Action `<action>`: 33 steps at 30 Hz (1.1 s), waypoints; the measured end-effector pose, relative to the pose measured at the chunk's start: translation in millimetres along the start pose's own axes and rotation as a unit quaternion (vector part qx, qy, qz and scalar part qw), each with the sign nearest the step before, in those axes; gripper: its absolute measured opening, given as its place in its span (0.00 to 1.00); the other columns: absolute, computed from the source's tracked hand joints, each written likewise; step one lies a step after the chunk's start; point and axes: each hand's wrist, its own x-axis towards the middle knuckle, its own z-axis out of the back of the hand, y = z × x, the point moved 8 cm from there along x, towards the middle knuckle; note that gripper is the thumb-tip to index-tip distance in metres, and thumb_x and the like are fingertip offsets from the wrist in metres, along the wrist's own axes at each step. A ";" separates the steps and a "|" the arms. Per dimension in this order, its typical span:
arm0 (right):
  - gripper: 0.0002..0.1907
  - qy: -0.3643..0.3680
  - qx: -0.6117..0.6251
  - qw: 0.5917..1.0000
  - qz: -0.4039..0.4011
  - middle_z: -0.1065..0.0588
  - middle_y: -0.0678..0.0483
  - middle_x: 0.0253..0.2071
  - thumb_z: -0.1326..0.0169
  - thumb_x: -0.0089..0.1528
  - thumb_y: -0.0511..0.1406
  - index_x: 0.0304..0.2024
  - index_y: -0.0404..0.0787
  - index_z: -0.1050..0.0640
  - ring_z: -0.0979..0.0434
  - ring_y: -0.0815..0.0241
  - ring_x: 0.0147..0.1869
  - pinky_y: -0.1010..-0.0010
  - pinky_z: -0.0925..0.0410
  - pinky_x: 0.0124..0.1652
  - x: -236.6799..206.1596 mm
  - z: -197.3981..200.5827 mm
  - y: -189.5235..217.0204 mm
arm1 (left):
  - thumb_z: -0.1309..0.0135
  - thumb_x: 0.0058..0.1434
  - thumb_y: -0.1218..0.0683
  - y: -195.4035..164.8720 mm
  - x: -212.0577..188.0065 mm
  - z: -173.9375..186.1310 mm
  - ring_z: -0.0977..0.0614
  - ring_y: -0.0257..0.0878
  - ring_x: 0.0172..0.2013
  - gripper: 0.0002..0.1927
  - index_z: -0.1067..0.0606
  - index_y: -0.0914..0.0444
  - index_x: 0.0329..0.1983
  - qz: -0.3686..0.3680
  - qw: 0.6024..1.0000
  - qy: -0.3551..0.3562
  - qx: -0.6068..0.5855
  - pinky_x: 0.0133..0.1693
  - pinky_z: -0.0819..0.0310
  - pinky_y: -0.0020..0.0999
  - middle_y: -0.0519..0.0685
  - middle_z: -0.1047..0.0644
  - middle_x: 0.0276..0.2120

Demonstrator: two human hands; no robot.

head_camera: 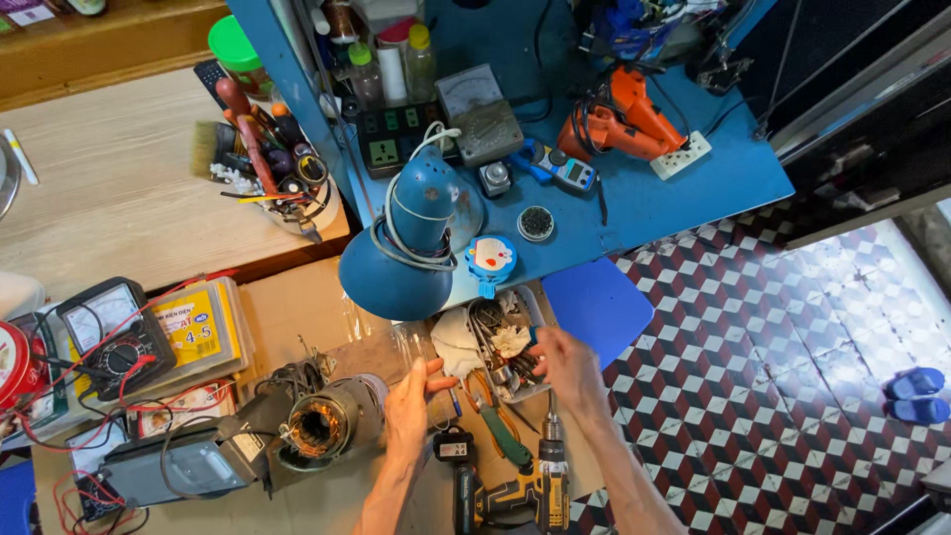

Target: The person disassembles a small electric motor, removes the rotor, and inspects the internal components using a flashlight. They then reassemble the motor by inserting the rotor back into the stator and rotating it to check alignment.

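Across the upper half of our view, from eleven to two o'clock, runs the blue worktop [684,188], and below it at nine o'clock lies the cardboard-covered worktop [287,307] where we are busy. At four o'clock the checkered floor [792,376] spreads out, with a pair of blue slippers [913,394] near the edge. A blue desk lamp [411,238] leans over the middle, its shade hanging just above the things we handle and hiding part of them.

Our forearms come up from six o'clock. Our left hand [408,408] lies with fingers stretched forward, the palm pressed on a clear plastic container [381,357] lying on its side; whether the fingers close round it we cannot tell. Our right hand [567,367] reaches to eleven o'clock, its fingers curled on the near edge of a small tray of metal parts [505,347], gripping it. A white cloth [456,345] lies between the two hands.

At seven o'clock of the left hand sits a motor stator with copper windings [322,428]. Just beside the wrists, at six o'clock, lie a yellow cordless drill [540,485] and green-handled pliers [503,436]. Farther at nine o'clock rests a black multimeter [114,337] with red leads. On the blue worktop stand an orange drill [624,124] and a small round tin [536,223].
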 end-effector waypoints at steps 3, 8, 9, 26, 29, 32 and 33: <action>0.26 -0.067 0.042 0.993 0.090 0.18 0.49 0.44 0.59 0.70 0.47 0.57 0.36 0.23 0.18 0.61 0.34 0.70 0.27 0.31 16.6 41.4 40.6 | 0.66 0.71 0.35 -3.9 6.1 -1.0 0.20 0.45 0.59 0.37 0.24 0.68 0.62 0.023 0.997 0.012 -0.066 0.62 0.34 0.36 0.56 0.20 0.58; 0.23 -0.121 0.047 0.968 0.217 0.18 0.48 0.41 0.57 0.70 0.44 0.58 0.34 0.25 0.19 0.63 0.35 0.73 0.27 0.34 42.0 56.2 118.6 | 0.66 0.68 0.36 10.9 -11.8 10.3 0.21 0.41 0.60 0.32 0.32 0.59 0.66 0.096 0.989 -0.022 -0.110 0.56 0.38 0.36 0.51 0.22 0.61; 0.23 -0.117 0.046 0.965 0.231 0.18 0.48 0.41 0.57 0.71 0.44 0.57 0.34 0.25 0.19 0.64 0.35 0.72 0.27 0.34 42.6 52.7 127.4 | 0.67 0.67 0.36 20.4 -19.3 13.8 0.20 0.40 0.58 0.32 0.34 0.55 0.68 0.131 0.985 -0.039 -0.107 0.53 0.41 0.37 0.49 0.21 0.61; 0.21 0.059 -0.372 0.870 0.319 0.31 0.30 0.48 0.41 0.52 0.29 0.46 0.26 0.30 0.23 0.30 0.42 0.46 0.28 0.39 33.2 -221.1 74.2 | 0.25 0.43 0.49 -133.1 -122.3 146.1 0.34 0.60 0.65 0.53 0.41 0.65 0.69 -0.242 0.842 -0.283 0.390 0.63 0.39 0.51 0.64 0.36 0.65; 0.13 0.058 -0.406 0.858 0.309 0.29 0.31 0.47 0.42 0.56 0.29 0.42 0.29 0.27 0.22 0.31 0.42 0.47 0.27 0.41 38.2 -218.6 75.9 | 0.23 0.39 0.47 -118.2 -90.2 145.3 0.36 0.61 0.65 0.58 0.43 0.64 0.70 -0.192 0.862 -0.265 0.387 0.63 0.40 0.53 0.66 0.38 0.65; 0.06 0.017 -0.378 0.861 0.339 0.26 0.34 0.45 0.45 0.62 0.29 0.40 0.32 0.25 0.22 0.34 0.41 0.49 0.27 0.40 33.5 -206.7 85.0 | 0.23 0.37 0.47 -102.5 -72.1 138.2 0.35 0.61 0.64 0.59 0.42 0.63 0.69 -0.175 0.870 -0.252 0.387 0.62 0.38 0.52 0.65 0.38 0.65; 0.06 0.008 -0.343 0.872 0.350 0.25 0.36 0.43 0.45 0.63 0.30 0.40 0.32 0.24 0.22 0.36 0.41 0.49 0.28 0.40 24.9 -198.7 86.6 | 0.23 0.36 0.48 -97.1 -70.7 136.2 0.35 0.60 0.64 0.59 0.42 0.63 0.69 -0.169 0.872 -0.245 0.388 0.62 0.37 0.51 0.64 0.38 0.65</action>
